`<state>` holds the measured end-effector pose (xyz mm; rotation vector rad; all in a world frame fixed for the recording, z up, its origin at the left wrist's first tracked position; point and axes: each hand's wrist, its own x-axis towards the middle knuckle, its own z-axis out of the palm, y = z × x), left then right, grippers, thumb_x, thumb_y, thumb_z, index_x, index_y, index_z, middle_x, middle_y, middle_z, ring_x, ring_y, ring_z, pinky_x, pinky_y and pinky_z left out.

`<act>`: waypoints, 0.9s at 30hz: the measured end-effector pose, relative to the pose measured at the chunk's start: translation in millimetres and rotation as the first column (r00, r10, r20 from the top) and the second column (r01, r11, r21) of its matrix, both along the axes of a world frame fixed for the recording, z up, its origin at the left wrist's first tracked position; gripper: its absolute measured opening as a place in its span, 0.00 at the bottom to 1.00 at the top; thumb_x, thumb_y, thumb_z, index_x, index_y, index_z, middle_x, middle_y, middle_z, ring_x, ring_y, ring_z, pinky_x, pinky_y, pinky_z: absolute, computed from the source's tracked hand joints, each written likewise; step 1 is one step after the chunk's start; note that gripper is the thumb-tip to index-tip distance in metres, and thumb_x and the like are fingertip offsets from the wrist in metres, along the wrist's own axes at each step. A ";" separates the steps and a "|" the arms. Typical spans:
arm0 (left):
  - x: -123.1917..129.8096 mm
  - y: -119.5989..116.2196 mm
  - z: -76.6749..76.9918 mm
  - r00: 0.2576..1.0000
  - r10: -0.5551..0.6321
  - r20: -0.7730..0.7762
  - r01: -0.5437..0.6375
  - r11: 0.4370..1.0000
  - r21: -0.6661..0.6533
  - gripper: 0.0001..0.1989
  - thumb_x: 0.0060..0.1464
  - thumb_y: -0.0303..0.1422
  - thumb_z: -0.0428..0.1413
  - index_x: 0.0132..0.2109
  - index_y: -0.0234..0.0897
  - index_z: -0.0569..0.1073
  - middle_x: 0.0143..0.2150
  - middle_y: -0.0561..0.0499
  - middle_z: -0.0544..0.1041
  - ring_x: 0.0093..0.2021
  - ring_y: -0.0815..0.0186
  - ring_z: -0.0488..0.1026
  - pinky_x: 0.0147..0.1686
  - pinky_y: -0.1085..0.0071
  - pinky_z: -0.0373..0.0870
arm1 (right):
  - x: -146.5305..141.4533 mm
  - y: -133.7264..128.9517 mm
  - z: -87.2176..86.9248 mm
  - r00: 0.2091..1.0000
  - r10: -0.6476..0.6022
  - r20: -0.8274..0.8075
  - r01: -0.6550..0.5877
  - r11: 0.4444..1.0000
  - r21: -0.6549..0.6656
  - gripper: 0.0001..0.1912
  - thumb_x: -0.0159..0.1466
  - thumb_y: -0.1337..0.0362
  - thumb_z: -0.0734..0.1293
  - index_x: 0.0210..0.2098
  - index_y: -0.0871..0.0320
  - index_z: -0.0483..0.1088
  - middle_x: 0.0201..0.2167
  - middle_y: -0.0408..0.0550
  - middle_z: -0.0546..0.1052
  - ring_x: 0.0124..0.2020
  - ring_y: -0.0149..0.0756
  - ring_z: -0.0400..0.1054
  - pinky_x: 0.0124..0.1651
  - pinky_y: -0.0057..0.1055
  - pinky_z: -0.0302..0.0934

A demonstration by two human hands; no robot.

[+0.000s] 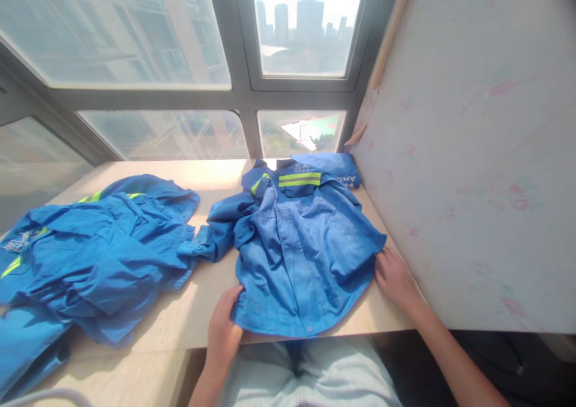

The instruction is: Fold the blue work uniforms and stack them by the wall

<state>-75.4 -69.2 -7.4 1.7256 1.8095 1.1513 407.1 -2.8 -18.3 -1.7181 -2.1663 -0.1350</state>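
Observation:
A blue work jacket point(297, 251) with yellow-green and grey reflective strips lies spread on the light wooden tabletop point(355, 317), its collar toward the window and its hem toward me. My left hand point(225, 320) is closed on the jacket's lower left corner, fingertips partly hidden by the cloth. At the lower right edge of the hem, my right hand point(396, 278) pinches the fabric. One sleeve point(220, 233) stretches out to the left, bent and crumpled. A snap button shows near the middle of the hem.
Another blue garment point(99, 251) with reflective strips lies crumpled on the left. Behind the table are grey-framed windows point(245, 98). A floral-patterned wall point(472, 173) closes off the right side. A pale curved tube point(49, 395) shows at bottom left.

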 end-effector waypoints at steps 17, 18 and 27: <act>-83.3 40.1 179.5 0.993 0.109 0.035 -0.109 0.994 -0.003 0.28 0.39 0.35 0.59 0.53 0.47 0.77 0.52 0.52 0.78 0.53 0.51 0.74 0.56 0.49 0.73 | -13.3 19.5 162.9 0.871 -0.265 -0.413 0.142 0.942 -0.305 0.15 0.60 0.57 0.60 0.32 0.55 0.77 0.34 0.50 0.80 0.37 0.42 0.73 0.39 0.33 0.63; -83.6 39.9 184.3 0.987 0.091 0.130 -0.094 0.995 0.017 0.30 0.40 0.36 0.60 0.55 0.48 0.74 0.55 0.53 0.78 0.55 0.52 0.74 0.55 0.50 0.73 | -12.4 17.3 169.6 0.860 -0.250 -0.445 0.123 0.948 -0.295 0.15 0.60 0.56 0.61 0.32 0.55 0.77 0.34 0.50 0.80 0.37 0.42 0.73 0.39 0.33 0.64; -57.9 27.1 75.5 0.889 0.406 0.209 -0.346 0.898 -0.273 0.28 0.53 0.46 0.51 0.53 0.31 0.76 0.47 0.40 0.79 0.40 0.53 0.79 0.39 0.56 0.80 | -12.9 -23.7 130.0 0.826 -0.316 -0.466 0.185 0.934 -0.306 0.17 0.59 0.58 0.61 0.44 0.55 0.75 0.41 0.51 0.81 0.41 0.45 0.76 0.44 0.38 0.69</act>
